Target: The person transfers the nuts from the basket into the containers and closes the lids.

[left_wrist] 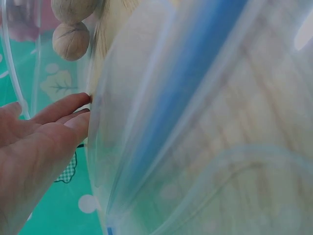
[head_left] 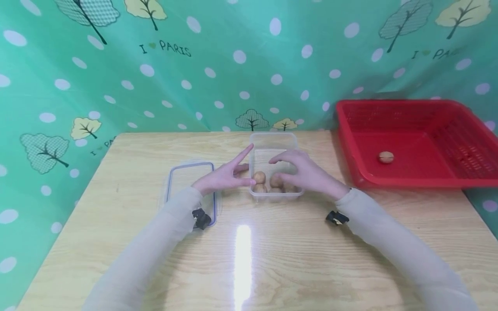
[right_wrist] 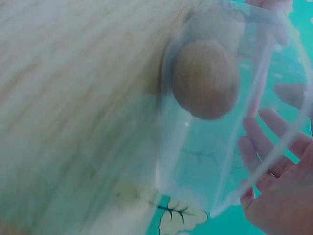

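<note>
A clear plastic container point(head_left: 273, 140) stands on the table with several walnuts point(head_left: 259, 177) gathered at its near end. My left hand point(head_left: 227, 176) is at its left side, fingers extended and thumb spread, fingertips right at the wall. Over the container's right rim reaches my right hand point(head_left: 307, 172), its fingers loosely bent above the walnuts. The right wrist view shows those fingers point(right_wrist: 259, 142) apart with nothing between them. Through the clear wall a walnut point(right_wrist: 206, 79) shows there, and another walnut point(left_wrist: 71, 41) appears in the left wrist view.
A clear lid with a blue seal point(head_left: 213, 203) lies left of the container, partly under the left forearm. At the right is a red plastic basket point(head_left: 389, 181) holding one walnut point(head_left: 386, 157). A green patterned cloth point(head_left: 218, 65) hangs behind the wooden table point(head_left: 295, 255).
</note>
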The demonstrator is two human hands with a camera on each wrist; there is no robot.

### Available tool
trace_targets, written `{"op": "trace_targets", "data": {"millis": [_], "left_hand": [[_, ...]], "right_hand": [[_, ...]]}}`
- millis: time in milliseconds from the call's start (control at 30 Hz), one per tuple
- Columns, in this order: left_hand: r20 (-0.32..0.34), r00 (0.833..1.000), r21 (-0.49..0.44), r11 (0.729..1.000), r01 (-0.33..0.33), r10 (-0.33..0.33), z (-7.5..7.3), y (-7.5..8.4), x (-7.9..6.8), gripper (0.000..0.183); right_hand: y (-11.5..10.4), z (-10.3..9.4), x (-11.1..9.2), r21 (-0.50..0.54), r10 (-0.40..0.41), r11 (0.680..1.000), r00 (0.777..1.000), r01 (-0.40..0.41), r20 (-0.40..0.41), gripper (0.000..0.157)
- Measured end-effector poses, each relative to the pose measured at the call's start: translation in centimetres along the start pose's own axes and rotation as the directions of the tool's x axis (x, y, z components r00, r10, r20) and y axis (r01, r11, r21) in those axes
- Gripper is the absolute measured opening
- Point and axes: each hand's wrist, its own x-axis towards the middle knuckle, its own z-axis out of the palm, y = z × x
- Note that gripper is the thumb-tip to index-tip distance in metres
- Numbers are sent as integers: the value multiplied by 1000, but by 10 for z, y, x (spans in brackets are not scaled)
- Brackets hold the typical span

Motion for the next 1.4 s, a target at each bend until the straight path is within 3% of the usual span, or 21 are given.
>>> {"op": "trace_targets", "data": {"millis": [300,600,800,1100,1400], "left_hand": [[-8,999,11,999,-37,37,1,0,-1,102],[-7,999,16,999,-35,35,0,0,-2,102],[-11,999,19,999,-32,32,0,-1,-2,103],[-1,999,20,999,-42,42,2,-3,3,102],[-2,999,19,999,-36,36,1,-3,1,102]], "right_hand": [[4,-30,-17,40,84,996,991,-81,-103,35],[12,-55,-38,76,168,985,958,-154,-231,36],[8,-69,-44,72,173,985,950,-159,-260,37],[2,-96,-63,35,282,958,909,-285,-307,41],[16,-118,-83,-38,363,918,875,-395,-319,43]]}}
